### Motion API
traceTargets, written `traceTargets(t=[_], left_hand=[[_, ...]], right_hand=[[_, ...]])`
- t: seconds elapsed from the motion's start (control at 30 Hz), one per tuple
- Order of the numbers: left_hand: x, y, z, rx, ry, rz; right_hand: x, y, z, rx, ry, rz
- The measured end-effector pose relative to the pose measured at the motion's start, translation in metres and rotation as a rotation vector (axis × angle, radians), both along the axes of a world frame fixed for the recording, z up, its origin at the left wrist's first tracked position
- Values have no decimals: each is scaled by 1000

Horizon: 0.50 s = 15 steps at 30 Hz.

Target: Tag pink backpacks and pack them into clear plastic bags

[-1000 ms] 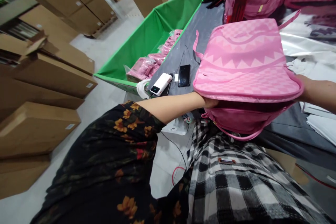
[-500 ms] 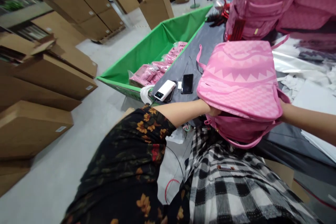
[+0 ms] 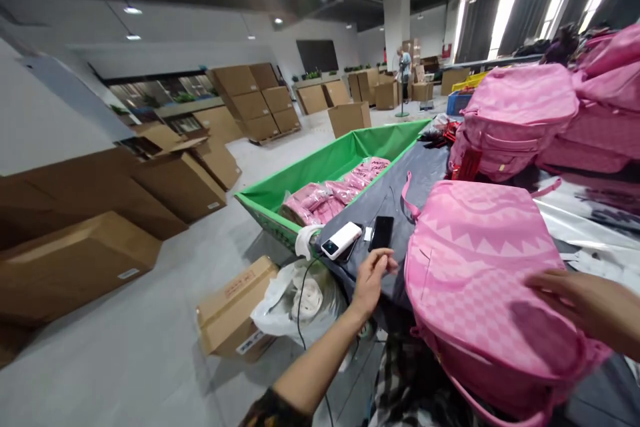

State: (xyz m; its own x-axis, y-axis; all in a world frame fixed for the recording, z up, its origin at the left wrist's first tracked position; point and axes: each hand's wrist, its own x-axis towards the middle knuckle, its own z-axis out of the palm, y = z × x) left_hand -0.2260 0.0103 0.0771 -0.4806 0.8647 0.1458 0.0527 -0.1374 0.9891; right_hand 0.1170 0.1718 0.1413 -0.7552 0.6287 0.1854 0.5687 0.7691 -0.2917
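A pink backpack [image 3: 480, 267] with a pale zigzag and checker print lies on the dark-covered table in front of me, its looped handle towards my body. My left hand [image 3: 373, 277] is off the bag, just left of it and close to a black phone [image 3: 381, 232]. Its fingers are loosely bent and hold nothing. Over the right part of the bag's front panel is my right hand [image 3: 565, 297], fingers stretched out, with a shadow below it. Whether it touches the fabric I cannot tell.
A white power bank [image 3: 342, 240] lies beside the phone. Behind it stands a green bin [image 3: 300, 170] with bagged pink items [image 3: 325, 197]. More pink backpacks [image 3: 525, 100] are piled at the back right. Cardboard boxes [image 3: 75, 253] and a plastic bag [image 3: 280, 300] stand left. A person [image 3: 404, 67] is far off.
Both hands have come out from the near edge of the backpack, left hand to its left side, right hand over its front. The view has tilted up, showing more of the room.
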Motion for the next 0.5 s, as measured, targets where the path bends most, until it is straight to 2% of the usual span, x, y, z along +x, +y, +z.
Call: traceTargets(t=[0.03,0.07,0.1,0.17,0.23,0.3,0.4,0.5], left_hand=[[-3,20,-10,-37,-59,82],[-3,40,-19,-52,-77,94],[0,58,-25,-56,-91,81],[10,85,-33,-40,-97,20],[21,97,-39,-3,-132,-26],[26,101,-49,38,-241,-57],[26,106,-64,74,-464,-109],[24,114,-73,59,-423,-110]], right_hand=[[-39,-5,8,-54,-81,83],[-79,-10,13,-54,-151,125],[-116,-15,15,-2,-213,98],[-177,-21,8,117,-292,13],[-214,-20,-8,187,-307,-3],[-229,-16,-25,250,-304,21],[-222,-13,-43,325,-280,91],[-198,-24,-59,407,-257,198]])
